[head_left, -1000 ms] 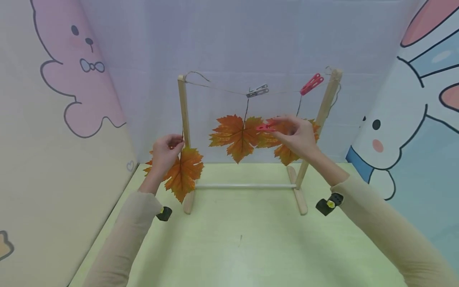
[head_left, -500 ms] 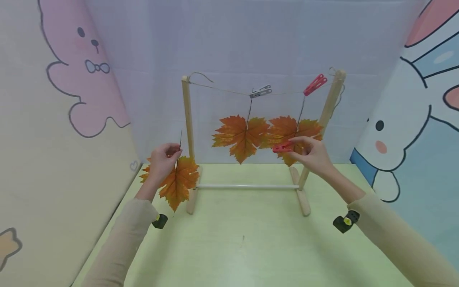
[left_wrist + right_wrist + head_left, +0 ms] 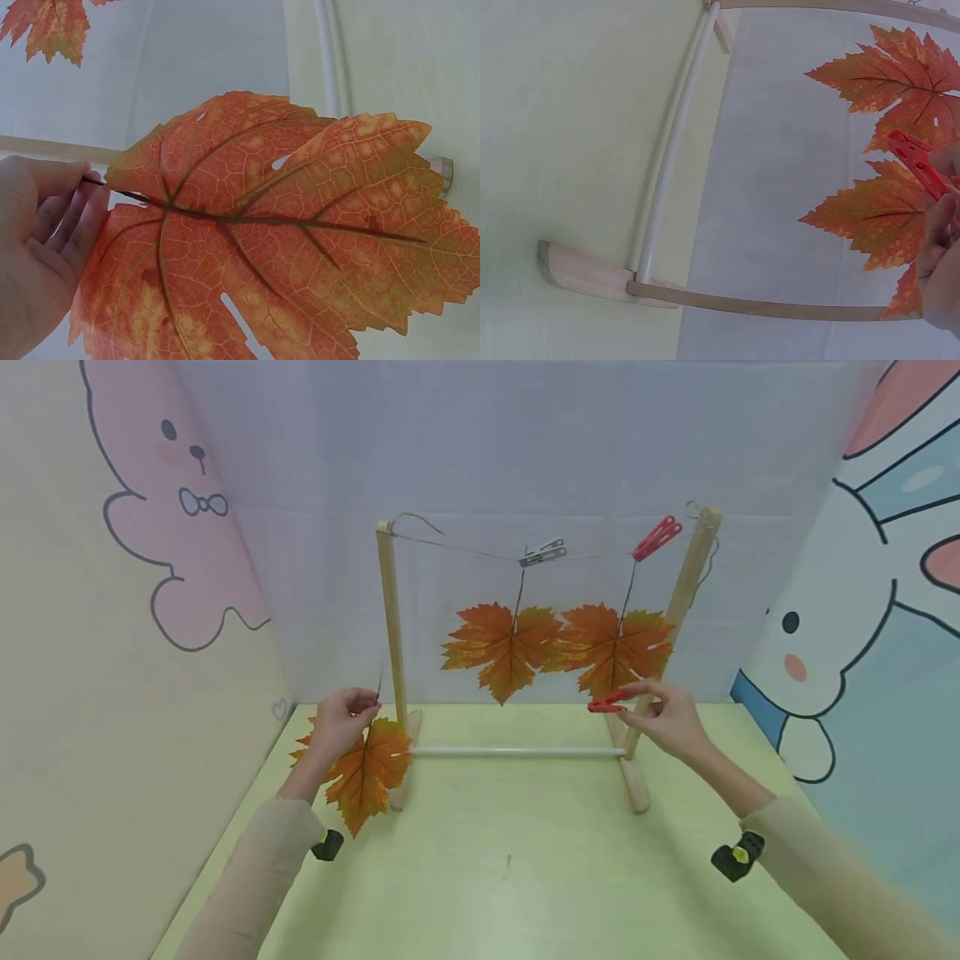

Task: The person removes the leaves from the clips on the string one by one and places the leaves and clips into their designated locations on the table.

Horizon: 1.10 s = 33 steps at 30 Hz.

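Observation:
My left hand [image 3: 341, 720] pinches the dark stem of an orange maple leaf [image 3: 367, 768], which hangs below the fingers in front of the left post. The left wrist view shows this leaf [image 3: 285, 217] large, its stem between thumb and fingertips. In my right hand [image 3: 670, 717] a red clothespin [image 3: 606, 702] is pinched, just under the right hanging leaf. Two more maple leaves hang from the string: the middle leaf [image 3: 498, 647] by a grey clothespin [image 3: 542, 553], the right leaf [image 3: 618, 643] by another red clothespin [image 3: 657, 538].
The string [image 3: 457, 545] runs between a left wooden post [image 3: 392, 610] and a right wooden post [image 3: 686, 577]. A white rod [image 3: 517, 751] joins the feet of the stand on the pale green table [image 3: 480, 893]. Cartoon-printed panels stand on both sides.
Both hands have moved down, the left with its leaf and the right with its red clothespin. The right hand has also shifted right. The hanging leaves stay on the string.

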Available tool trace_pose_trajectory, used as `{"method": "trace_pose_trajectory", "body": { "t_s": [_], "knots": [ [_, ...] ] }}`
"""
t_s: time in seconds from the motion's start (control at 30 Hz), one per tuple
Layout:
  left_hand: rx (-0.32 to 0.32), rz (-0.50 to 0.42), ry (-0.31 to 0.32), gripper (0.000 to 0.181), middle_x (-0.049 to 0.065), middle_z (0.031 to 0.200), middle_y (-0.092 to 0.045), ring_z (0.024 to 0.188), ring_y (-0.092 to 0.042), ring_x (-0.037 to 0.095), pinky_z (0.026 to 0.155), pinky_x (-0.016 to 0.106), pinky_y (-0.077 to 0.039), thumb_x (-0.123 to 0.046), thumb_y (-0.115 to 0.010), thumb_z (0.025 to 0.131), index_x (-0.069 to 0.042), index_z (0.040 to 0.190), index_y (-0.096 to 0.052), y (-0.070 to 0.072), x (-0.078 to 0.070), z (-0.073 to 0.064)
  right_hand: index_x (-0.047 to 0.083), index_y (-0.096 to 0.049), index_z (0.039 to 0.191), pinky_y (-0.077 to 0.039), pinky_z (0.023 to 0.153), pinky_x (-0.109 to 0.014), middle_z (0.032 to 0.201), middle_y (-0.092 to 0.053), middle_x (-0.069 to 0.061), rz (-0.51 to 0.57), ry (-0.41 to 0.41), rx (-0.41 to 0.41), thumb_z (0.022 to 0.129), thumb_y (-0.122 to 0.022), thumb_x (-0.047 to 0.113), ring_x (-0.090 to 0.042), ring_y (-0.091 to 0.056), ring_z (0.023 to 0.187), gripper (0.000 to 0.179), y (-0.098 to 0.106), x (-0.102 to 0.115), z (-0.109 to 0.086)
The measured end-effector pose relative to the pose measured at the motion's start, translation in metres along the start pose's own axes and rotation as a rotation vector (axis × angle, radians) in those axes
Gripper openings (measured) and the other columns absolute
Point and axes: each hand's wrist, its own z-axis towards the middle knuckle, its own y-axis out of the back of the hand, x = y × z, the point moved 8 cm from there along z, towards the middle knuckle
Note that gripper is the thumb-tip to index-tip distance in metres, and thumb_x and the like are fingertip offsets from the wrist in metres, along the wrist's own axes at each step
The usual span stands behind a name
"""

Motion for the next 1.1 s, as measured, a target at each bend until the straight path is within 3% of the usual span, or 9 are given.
{"method": "trace_pose_trajectory", "body": {
  "t_s": [0.2, 0.37, 0.47, 0.7, 0.9, 1.1],
  "knots": [
    [0.07, -0.013, 0.033, 0.017, 0.019, 0.09, -0.065, 0.08, -0.062, 0.028, 0.061, 0.019, -0.05, -0.001, -0.06, 0.085, 0.005, 0.101, -0.062, -0.009, 0.011, -0.007, 0.001, -0.062, 0.105, -0.03, 0.036, -0.023, 0.094, -0.06, -0.014, 0.024, -0.029, -0.005, 0.08, -0.069, 0.012, -0.009, -0.033, 0.039, 0.029, -0.005, -0.018, -0.01],
    [0.128, 0.013, 0.066, 0.019, 0.017, 0.09, -0.065, 0.079, -0.061, 0.025, 0.061, 0.022, -0.05, -0.004, -0.06, 0.086, 0.003, 0.103, -0.062, -0.019, 0.024, -0.013, 0.001, -0.062, 0.104, -0.029, 0.034, -0.024, 0.072, -0.056, -0.004, 0.029, -0.062, -0.005, 0.079, -0.069, 0.011, -0.007, -0.033, 0.039, 0.028, -0.01, -0.032, -0.018],
    [0.149, 0.014, 0.082, 0.019, 0.017, 0.091, -0.065, 0.08, -0.061, 0.025, 0.062, 0.024, -0.051, -0.003, -0.06, 0.086, 0.003, 0.104, -0.062, -0.023, 0.028, -0.015, 0.001, -0.062, 0.104, -0.028, 0.035, -0.024, 0.067, -0.053, -0.004, 0.027, -0.084, 0.001, 0.08, -0.069, 0.013, -0.006, -0.032, 0.039, 0.028, -0.014, -0.041, -0.024],
    [0.189, 0.038, 0.082, 0.02, 0.016, 0.088, -0.064, 0.079, -0.061, 0.025, 0.062, 0.026, -0.05, -0.004, -0.06, 0.085, 0.003, 0.104, -0.062, -0.03, 0.033, -0.02, -0.001, -0.061, 0.107, -0.029, 0.036, -0.023, 0.095, -0.061, -0.017, 0.041, -0.127, 0.008, 0.08, -0.07, 0.017, -0.005, -0.031, 0.039, 0.034, -0.02, -0.061, -0.04],
    [0.217, 0.076, 0.093, 0.021, 0.012, 0.087, -0.064, 0.076, -0.057, 0.022, 0.062, 0.027, -0.049, -0.004, -0.059, 0.086, 0.002, 0.106, -0.062, -0.036, 0.042, -0.024, -0.001, -0.061, 0.109, -0.028, 0.036, -0.023, 0.1, -0.061, -0.021, 0.048, -0.151, 0.008, 0.08, -0.07, 0.016, -0.005, -0.031, 0.039, 0.035, -0.024, -0.074, -0.05],
    [0.223, 0.065, 0.059, 0.021, 0.014, 0.084, -0.064, 0.071, -0.057, 0.021, 0.059, 0.027, -0.047, -0.001, -0.06, 0.085, 0.003, 0.105, -0.062, -0.041, 0.048, -0.03, -0.001, -0.06, 0.109, -0.029, 0.038, -0.022, 0.1, -0.06, -0.021, 0.054, -0.217, 0.013, 0.08, -0.069, 0.016, -0.008, -0.031, 0.042, 0.035, -0.029, -0.084, -0.06]
  ]
}}
